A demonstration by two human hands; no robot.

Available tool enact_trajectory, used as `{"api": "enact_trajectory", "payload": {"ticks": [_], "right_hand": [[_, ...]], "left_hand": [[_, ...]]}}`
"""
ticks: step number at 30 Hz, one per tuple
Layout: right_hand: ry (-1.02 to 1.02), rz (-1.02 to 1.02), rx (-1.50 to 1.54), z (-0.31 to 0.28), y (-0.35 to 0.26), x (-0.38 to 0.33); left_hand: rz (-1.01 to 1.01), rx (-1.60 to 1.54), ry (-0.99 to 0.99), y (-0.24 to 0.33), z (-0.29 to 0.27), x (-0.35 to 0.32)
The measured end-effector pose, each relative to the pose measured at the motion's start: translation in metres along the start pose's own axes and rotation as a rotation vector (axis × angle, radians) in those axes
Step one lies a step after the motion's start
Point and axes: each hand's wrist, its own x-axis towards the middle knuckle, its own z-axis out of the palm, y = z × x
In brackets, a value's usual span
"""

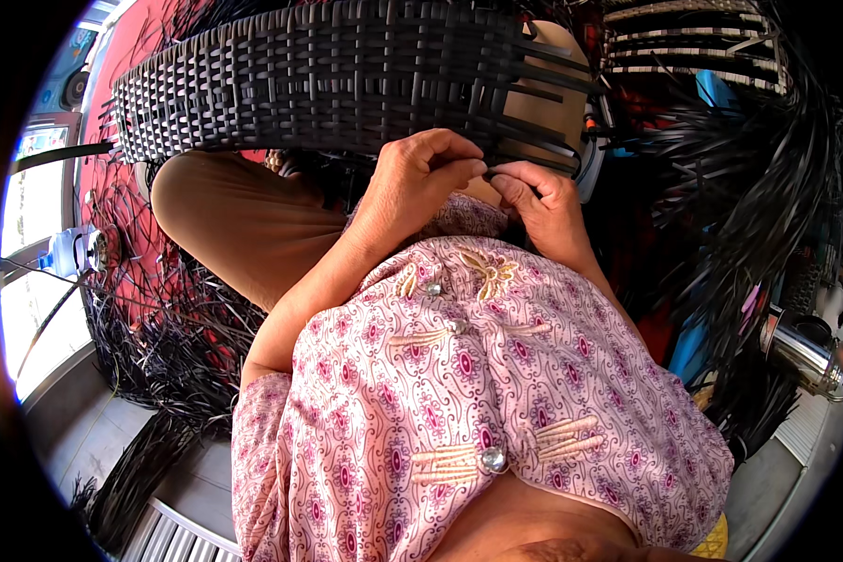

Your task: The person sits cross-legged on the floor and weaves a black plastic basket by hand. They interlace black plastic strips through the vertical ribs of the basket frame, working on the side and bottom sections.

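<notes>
A long panel woven from dark flat strips (300, 84) lies across my lap, with loose strip ends sticking out at its right end. At its near edge, towards that right end, my left hand (421, 183) is closed in a pinch, thumb against forefinger. Just to the right, almost touching it, my right hand (548, 211) is pinched too. A short bit of dark strip (488, 175) shows between the two sets of fingertips; the rest of it is hidden by my fingers.
Heaps of loose dark strips lie on the red floor covering (145, 272) at the left. A thick bundle of black strips (749, 178) hangs at the right, near a shiny metal cylinder (806, 356). A pale woven piece (693, 42) stands at the far right.
</notes>
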Motion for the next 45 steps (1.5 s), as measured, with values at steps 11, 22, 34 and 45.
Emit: {"api": "enact_trajectory", "payload": {"ticks": [11, 22, 34, 45], "right_hand": [[0.095, -0.252, -0.178, -0.009, -0.019, 0.003], [0.284, -0.295, -0.35, -0.03, -0.011, 0.046], [0.214, -0.189, -0.197, -0.03, 0.009, 0.062], [0.213, -0.221, -0.145, -0.033, 0.021, 0.067]], "left_hand": [[-0.098, -0.328, -0.119, -0.007, -0.008, 0.011], [0.329, 0.87, 0.304, -0.001, 0.025, 0.067], [0.243, 0.825, 0.341, -0.004, 0.033, 0.072], [0.34, 0.917, 0.336, -0.002, 0.037, 0.068]]}}
